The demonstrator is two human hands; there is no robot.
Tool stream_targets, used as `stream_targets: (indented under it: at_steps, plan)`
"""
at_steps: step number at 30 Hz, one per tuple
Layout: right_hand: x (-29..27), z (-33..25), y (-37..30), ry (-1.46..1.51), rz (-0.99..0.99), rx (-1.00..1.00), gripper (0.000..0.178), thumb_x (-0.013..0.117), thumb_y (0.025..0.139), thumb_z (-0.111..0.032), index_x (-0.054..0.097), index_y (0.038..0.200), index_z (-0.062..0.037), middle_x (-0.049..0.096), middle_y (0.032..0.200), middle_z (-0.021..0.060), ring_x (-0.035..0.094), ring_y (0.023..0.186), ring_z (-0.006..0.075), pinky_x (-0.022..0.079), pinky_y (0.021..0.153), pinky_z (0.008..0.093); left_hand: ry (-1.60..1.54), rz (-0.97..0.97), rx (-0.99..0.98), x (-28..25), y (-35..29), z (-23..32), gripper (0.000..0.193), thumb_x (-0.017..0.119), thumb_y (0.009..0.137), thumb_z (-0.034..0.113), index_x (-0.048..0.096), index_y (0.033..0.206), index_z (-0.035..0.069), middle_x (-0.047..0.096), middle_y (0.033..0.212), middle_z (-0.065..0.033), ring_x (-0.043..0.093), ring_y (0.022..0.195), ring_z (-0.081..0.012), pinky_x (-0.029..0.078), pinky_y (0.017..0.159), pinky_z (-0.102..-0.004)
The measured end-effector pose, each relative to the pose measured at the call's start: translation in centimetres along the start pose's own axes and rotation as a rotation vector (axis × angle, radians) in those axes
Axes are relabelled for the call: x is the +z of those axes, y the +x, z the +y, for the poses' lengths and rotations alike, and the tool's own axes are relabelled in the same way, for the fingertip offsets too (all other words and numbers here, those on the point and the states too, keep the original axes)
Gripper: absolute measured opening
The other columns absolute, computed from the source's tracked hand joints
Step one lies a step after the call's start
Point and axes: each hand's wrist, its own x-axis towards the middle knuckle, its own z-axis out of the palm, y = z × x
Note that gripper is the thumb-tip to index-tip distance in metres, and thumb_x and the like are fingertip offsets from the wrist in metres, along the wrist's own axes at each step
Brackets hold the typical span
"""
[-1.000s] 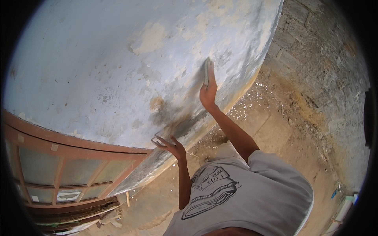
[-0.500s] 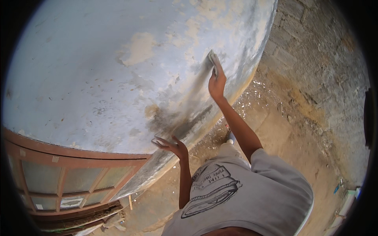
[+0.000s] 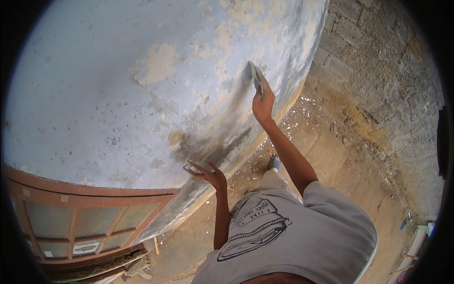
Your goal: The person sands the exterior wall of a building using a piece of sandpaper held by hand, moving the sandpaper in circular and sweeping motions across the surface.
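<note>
A pale blue wall [image 3: 94,94] with peeling, worn paint stands before me. Against it my right hand [image 3: 263,102] presses a thin grey-green sheet [image 3: 256,75], sandpaper by its look; the fingers lie behind the sheet and are partly hidden. Dark, dusty smears run across the wall from this hand down to the left. Lower down, my left hand [image 3: 211,177] rests with its fingers apart and their tips at the wall's surface, holding nothing.
To the lower left, a reddish-brown window frame [image 3: 90,201] with several panes is set in the wall. A rough block wall [image 3: 378,80] rises on the right. Between them runs a dirt floor [image 3: 326,156] scattered with white flakes. My shoe [image 3: 275,163] shows below the right forearm.
My view has shifted slightly, so the wall and window sit a little differently in it. The right hand still presses the sheet to the wall; the left keeps its spread-finger pose.
</note>
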Motion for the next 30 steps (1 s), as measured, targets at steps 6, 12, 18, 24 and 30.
stream_targets:
  at_steps: [6, 12, 18, 24, 30]
  plan:
    - [0.6, 0.2, -1.0, -0.004, -0.063, -0.17, 0.093, 0.035, 0.066, 0.023, 0.047, 0.155, -0.0019, 0.043, 0.161, 0.0248, 0.037, 0.153, 0.0405, 0.031, 0.125, 0.0454, 0.052, -0.006, -0.006, 0.1, 0.0, -0.1, 0.081, 0.053, 0.11, 0.033, 0.001, 0.169, 0.012, -0.016, 0.168, -0.0277, 0.004, 0.155, -0.0534, 0.033, 0.118, -0.0676]
    - [1.6, 1.0, -0.9, 0.039, -0.008, -0.056, 0.09, 0.033, 0.069, 0.024, 0.049, 0.153, -0.0015, 0.045, 0.16, 0.0249, 0.036, 0.153, 0.0405, 0.031, 0.125, 0.0459, 0.031, -0.002, 0.019, 0.4, 0.1, -0.9, 0.083, 0.054, 0.109, 0.031, 0.0, 0.169, 0.013, -0.017, 0.168, -0.0273, 0.009, 0.155, -0.0538, 0.041, 0.114, -0.0665]
    - [1.5, 0.1, -1.4, 0.064, -0.049, -0.119, 0.084, 0.034, 0.073, 0.025, 0.051, 0.152, -0.0006, 0.049, 0.157, 0.0234, 0.041, 0.151, 0.0379, 0.033, 0.124, 0.0436, 0.098, -0.002, -0.002, 0.5, 0.0, -1.2, 0.083, 0.054, 0.109, 0.029, -0.001, 0.169, 0.013, -0.017, 0.168, -0.0265, 0.01, 0.154, -0.0537, 0.042, 0.113, -0.0658]
    - [0.7, 1.0, 0.0, 0.024, -0.001, -0.044, 0.062, 0.04, 0.094, 0.022, 0.055, 0.149, -0.0014, 0.056, 0.153, 0.019, 0.048, 0.147, 0.0323, 0.039, 0.12, 0.0408, 0.084, -0.004, 0.014, 0.6, 0.0, -0.8, 0.084, 0.055, 0.109, 0.03, -0.001, 0.169, 0.013, -0.018, 0.168, -0.0277, 0.009, 0.154, -0.0546, 0.039, 0.114, -0.0662]
    - [1.2, 1.3, 0.1, 0.02, 0.003, -0.123, 0.081, 0.036, 0.076, 0.025, 0.05, 0.152, 0.0009, 0.052, 0.155, 0.0233, 0.043, 0.15, 0.0377, 0.034, 0.123, 0.042, 0.142, 0.014, 0.036, 0.7, 0.1, -0.8, 0.085, 0.055, 0.109, 0.031, -0.001, 0.169, 0.012, -0.018, 0.168, -0.0289, 0.005, 0.155, -0.0556, 0.033, 0.117, -0.0687]
